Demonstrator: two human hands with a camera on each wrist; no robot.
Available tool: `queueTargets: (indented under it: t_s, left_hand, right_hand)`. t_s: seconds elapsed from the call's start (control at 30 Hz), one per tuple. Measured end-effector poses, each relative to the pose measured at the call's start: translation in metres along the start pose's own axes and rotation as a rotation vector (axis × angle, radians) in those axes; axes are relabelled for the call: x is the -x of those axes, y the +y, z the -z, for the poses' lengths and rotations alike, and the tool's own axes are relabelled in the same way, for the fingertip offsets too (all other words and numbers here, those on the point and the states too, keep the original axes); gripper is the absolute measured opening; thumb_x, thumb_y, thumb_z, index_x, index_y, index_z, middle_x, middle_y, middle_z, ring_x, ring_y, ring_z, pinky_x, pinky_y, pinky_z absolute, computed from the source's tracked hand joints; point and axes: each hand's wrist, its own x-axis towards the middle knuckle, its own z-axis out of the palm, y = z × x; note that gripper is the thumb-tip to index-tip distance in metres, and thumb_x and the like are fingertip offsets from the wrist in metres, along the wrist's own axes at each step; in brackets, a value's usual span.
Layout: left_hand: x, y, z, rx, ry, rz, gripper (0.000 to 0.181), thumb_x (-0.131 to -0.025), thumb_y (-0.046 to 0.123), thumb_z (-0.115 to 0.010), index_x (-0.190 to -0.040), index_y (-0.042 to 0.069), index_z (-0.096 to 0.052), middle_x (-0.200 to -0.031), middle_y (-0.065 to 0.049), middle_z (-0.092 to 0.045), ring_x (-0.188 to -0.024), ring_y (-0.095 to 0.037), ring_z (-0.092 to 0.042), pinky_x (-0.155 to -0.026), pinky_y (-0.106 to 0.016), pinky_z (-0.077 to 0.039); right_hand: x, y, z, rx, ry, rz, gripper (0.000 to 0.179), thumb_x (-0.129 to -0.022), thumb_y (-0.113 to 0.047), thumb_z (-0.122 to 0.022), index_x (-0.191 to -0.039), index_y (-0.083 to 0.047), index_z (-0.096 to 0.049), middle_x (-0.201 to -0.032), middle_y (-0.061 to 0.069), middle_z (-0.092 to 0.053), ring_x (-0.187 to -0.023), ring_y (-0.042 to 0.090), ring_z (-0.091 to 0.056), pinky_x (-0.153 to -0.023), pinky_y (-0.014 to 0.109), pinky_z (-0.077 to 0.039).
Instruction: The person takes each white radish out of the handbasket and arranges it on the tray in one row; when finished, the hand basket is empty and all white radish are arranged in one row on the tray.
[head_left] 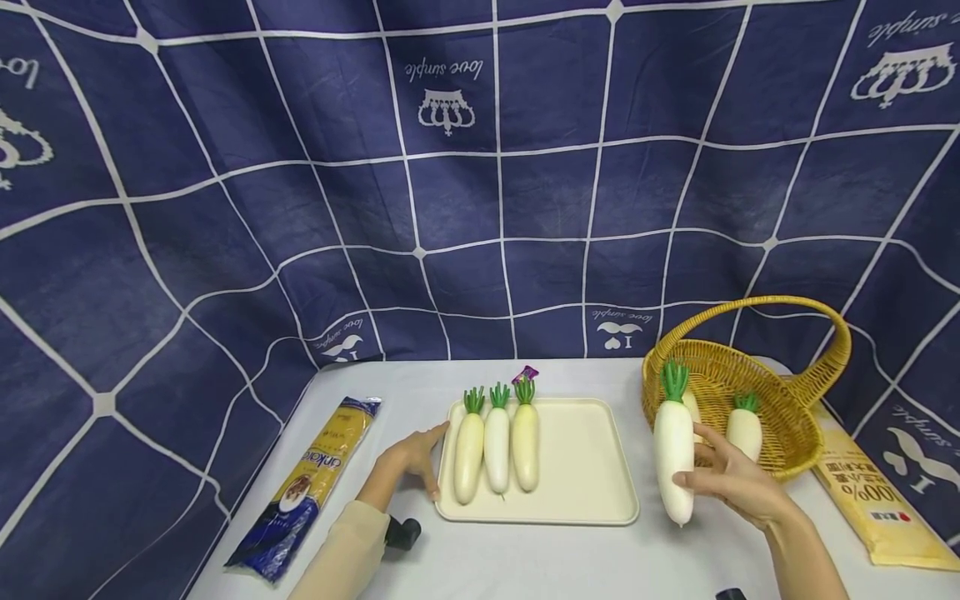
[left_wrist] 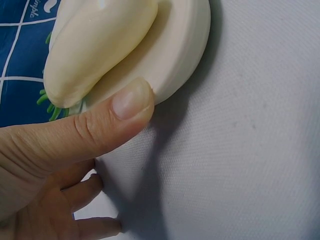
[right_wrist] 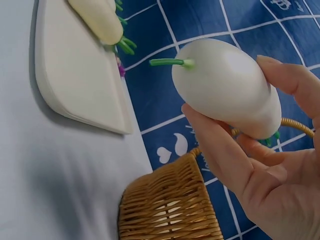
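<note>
My right hand [head_left: 742, 487] grips a white radish [head_left: 673, 458] with green leaf stubs between thumb and fingers, just in front of the wicker basket [head_left: 806, 425]. The right wrist view shows the held radish [right_wrist: 225, 85] end-on, clear of the table. Two more white radishes, one of them [head_left: 745, 433] plainly visible, lie inside the basket. Three radishes lie side by side on the left half of a cream tray [head_left: 577, 467], the middle radish [head_left: 497, 450] being whitest. At the tray's left edge is my left hand [head_left: 408, 458], fingers spread, its thumb [left_wrist: 125, 107] against the rim.
A blue and gold ankara packet [head_left: 307, 492] lies on the left of the white table. Behind the tray is a small purple wrapped piece [head_left: 527, 374]. A yellow packet [head_left: 873, 496] lies at the right, partly under the basket. A checked blue cloth [head_left: 465, 200] hangs behind.
</note>
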Motion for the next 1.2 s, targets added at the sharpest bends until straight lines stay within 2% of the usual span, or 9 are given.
queueTargets:
  t_s: [0.3, 0.5, 0.6, 0.73, 0.9, 1.03, 1.2]
  left_hand:
    - [0.001, -0.001, 0.000, 0.003, -0.001, -0.001, 0.119, -0.043, 0.012, -0.092, -0.146, 0.005, -0.032, -0.144, -0.022, -0.039, -0.133, -0.044, -0.032, -0.109, -0.057, -0.028]
    - [0.000, -0.001, -0.001, 0.003, -0.002, -0.003, 0.120, -0.043, 0.013, -0.092, -0.146, 0.005, -0.031, -0.144, -0.022, -0.039, -0.133, -0.044, -0.032, -0.109, -0.058, -0.028]
    - [0.000, -0.001, -0.002, 0.008, -0.004, 0.000, 0.120, -0.043, 0.013, -0.092, -0.146, 0.005, -0.032, -0.145, -0.022, -0.038, -0.133, -0.045, -0.031, -0.109, -0.058, -0.028]
    - [0.000, -0.001, -0.002, 0.014, -0.003, -0.002, 0.120, -0.043, 0.013, -0.093, -0.146, 0.005, -0.032, -0.145, -0.022, -0.038, -0.133, -0.045, -0.031, -0.109, -0.058, -0.028]
    - [0.001, -0.001, -0.001, 0.013, 0.000, -0.012, 0.120, -0.043, 0.012, -0.093, -0.146, 0.005, -0.032, -0.144, -0.022, -0.039, -0.133, -0.045, -0.032, -0.108, -0.058, -0.029]
    - [0.000, -0.001, -0.001, 0.011, -0.003, -0.001, 0.120, -0.043, 0.014, -0.093, -0.146, 0.006, -0.032, -0.145, -0.022, -0.039, -0.133, -0.044, -0.032, -0.108, -0.058, -0.029]
    - [0.000, -0.001, -0.001, 0.013, -0.004, 0.001, 0.120, -0.043, 0.014, -0.093, -0.146, 0.005, -0.032, -0.145, -0.022, -0.038, -0.133, -0.043, -0.032, -0.109, -0.057, -0.029]
  right_hand:
    - [-0.004, -0.002, -0.011, 0.055, -0.050, 0.069, 0.094, -0.082, -0.008, -0.067, -0.146, 0.003, 0.000, -0.140, 0.043, -0.019, -0.117, 0.041, -0.048, -0.093, 0.047, -0.047]
    - [-0.014, -0.002, -0.018, 0.057, -0.055, 0.094, 0.093, -0.081, -0.007, -0.068, -0.146, 0.005, -0.003, -0.140, 0.042, -0.022, -0.118, 0.043, -0.048, -0.093, 0.041, -0.047]
    - [-0.019, -0.003, -0.023, 0.061, -0.050, 0.097, 0.093, -0.080, -0.009, -0.069, -0.147, 0.005, -0.004, -0.140, 0.039, -0.027, -0.119, 0.042, -0.047, -0.094, 0.041, -0.046]
    - [-0.028, -0.003, -0.030, 0.062, -0.020, 0.081, 0.094, -0.079, -0.010, -0.070, -0.147, 0.003, -0.007, -0.138, 0.034, -0.034, -0.120, 0.039, -0.046, -0.097, 0.048, -0.043]
    - [-0.040, -0.003, -0.036, 0.060, 0.001, 0.043, 0.097, -0.077, -0.011, -0.072, -0.147, 0.003, -0.005, -0.137, 0.033, -0.034, -0.119, 0.038, -0.046, -0.098, 0.051, -0.042]
    - [-0.049, -0.001, -0.042, 0.051, 0.008, 0.035, 0.096, -0.076, -0.010, -0.072, -0.146, 0.004, -0.008, -0.133, 0.033, -0.036, -0.113, 0.033, -0.050, -0.092, 0.044, -0.047]
    - [-0.061, 0.002, -0.050, -0.020, -0.006, 0.031, 0.092, -0.076, -0.005, -0.069, -0.145, 0.004, -0.010, -0.120, 0.029, -0.046, -0.095, 0.025, -0.058, -0.079, 0.035, -0.052]
